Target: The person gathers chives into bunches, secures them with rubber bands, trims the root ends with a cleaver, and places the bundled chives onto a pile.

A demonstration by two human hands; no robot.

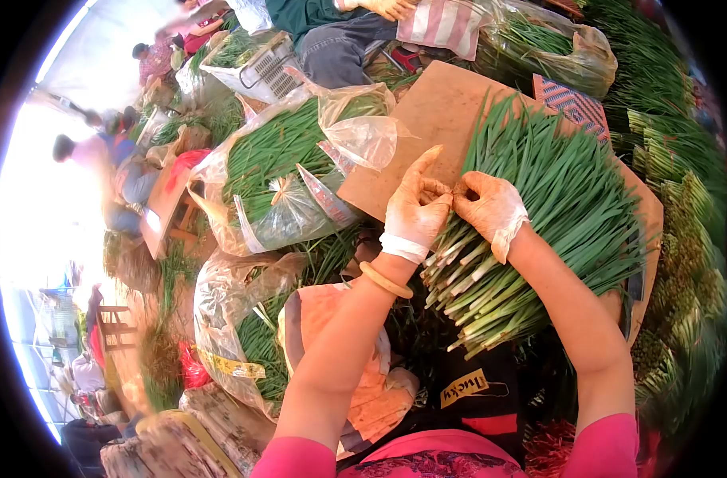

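Note:
A large heap of green garlic chives with pale stem ends lies on a brown board in front of me. Above the near left side of the heap, my left hand and my right hand meet at their fingertips. Both wear thin, stained, whitish gloves. The left index finger points up while its thumb and other fingers are pinched. Thumb and fingers of my right hand are curled into a pinch too. Whatever lies between the fingertips is too small to make out.
Clear plastic bags of greens stand left of the board. A patterned mat lies at its far edge. Stacked bundles of chives line the right side. Across from me sits a person in jeans; other people work at the far left.

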